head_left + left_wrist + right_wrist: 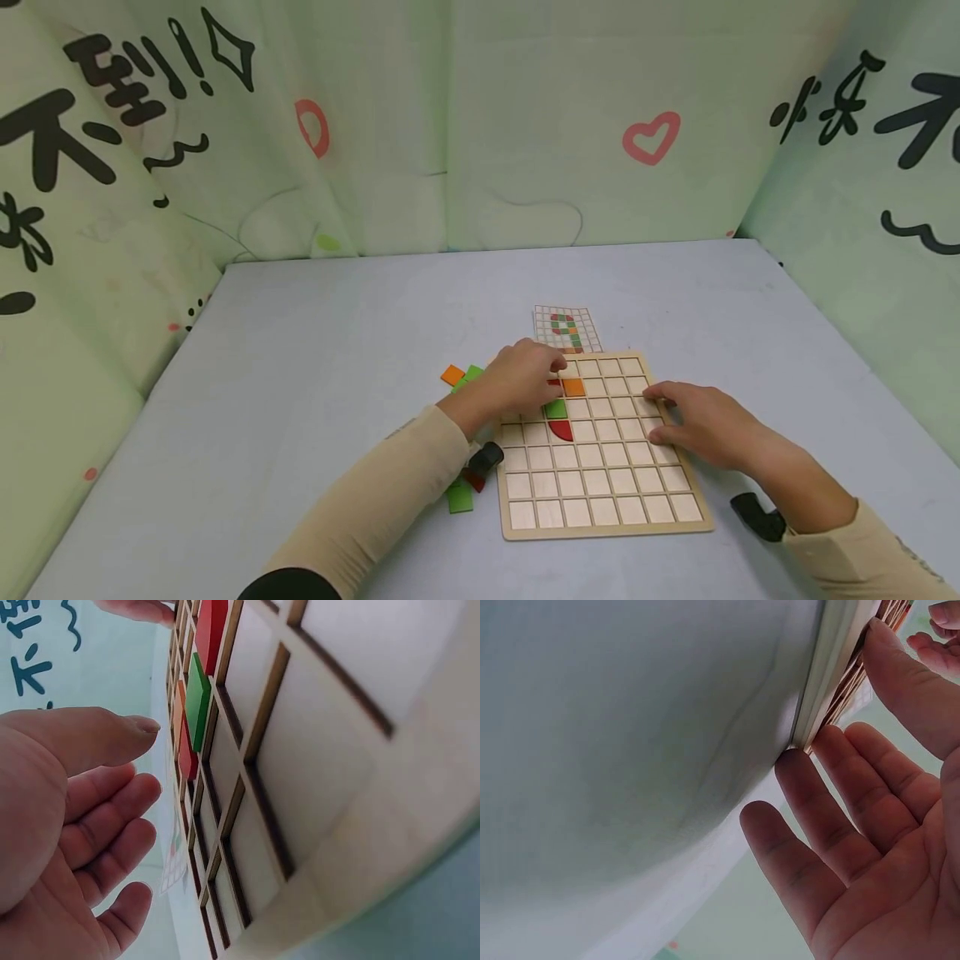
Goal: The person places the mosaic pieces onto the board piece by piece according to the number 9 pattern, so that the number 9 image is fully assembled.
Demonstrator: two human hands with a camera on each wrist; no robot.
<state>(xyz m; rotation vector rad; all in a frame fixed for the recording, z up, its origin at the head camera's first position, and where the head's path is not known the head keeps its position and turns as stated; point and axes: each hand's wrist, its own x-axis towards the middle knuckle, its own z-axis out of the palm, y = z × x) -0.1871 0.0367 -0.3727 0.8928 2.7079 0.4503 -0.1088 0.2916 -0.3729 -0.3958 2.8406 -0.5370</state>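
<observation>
A wooden grid board (600, 532) lies flat on the table. In its upper left cells sit an orange square tile (573, 387), a green square tile (556, 409) and a red rounded tile (561, 430); another red tile (187, 754) is partly hidden by my left hand in the head view. My left hand (521, 375) hovers over the board's upper left, its fingers loosely bent, with no tile visible between them in the left wrist view. At the board's right side, my right hand (705, 421) touches the edge with fairly straight fingers, the thumb resting on the rim.
Beyond the board lies a printed grid card (567, 327) with a coloured pattern. Left of the board are loose tiles, among them an orange one (452, 374) and a green one (460, 498), partly covered by my left forearm. Patterned curtains (525, 125) surround the white table (337, 350).
</observation>
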